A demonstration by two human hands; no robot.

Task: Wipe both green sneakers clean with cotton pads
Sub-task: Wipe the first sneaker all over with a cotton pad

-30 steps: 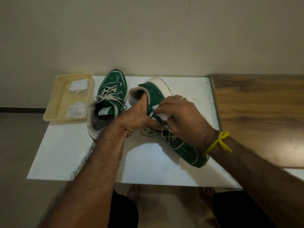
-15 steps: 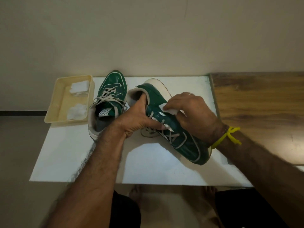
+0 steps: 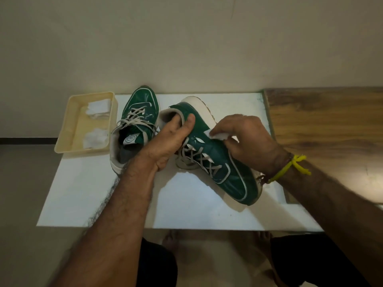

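Two glossy green sneakers with grey laces are on a white board point(image 3: 103, 193). The left sneaker point(image 3: 136, 121) stands upright, toe pointing away. The right sneaker point(image 3: 226, 168) is tilted on its side, toe toward me at the lower right. My left hand point(image 3: 172, 139) grips its collar, thumb on the outside, fingers inside the opening. My right hand point(image 3: 246, 141) presses a white cotton pad point(image 3: 215, 135) against the sneaker's green side, just beside the laces.
A cream plastic tray point(image 3: 64, 133) at the board's far left corner holds white cotton pads point(image 3: 95, 137) in two clumps. A wooden tabletop point(image 3: 331, 125) lies to the right. A wall rises behind. My bare feet point(image 3: 172, 239) show below the board's near edge.
My right hand with the pad has slid from the laces up and right along the sneaker's side. The sneaker has tilted so more of its toe shows. My left hand keeps its grip.
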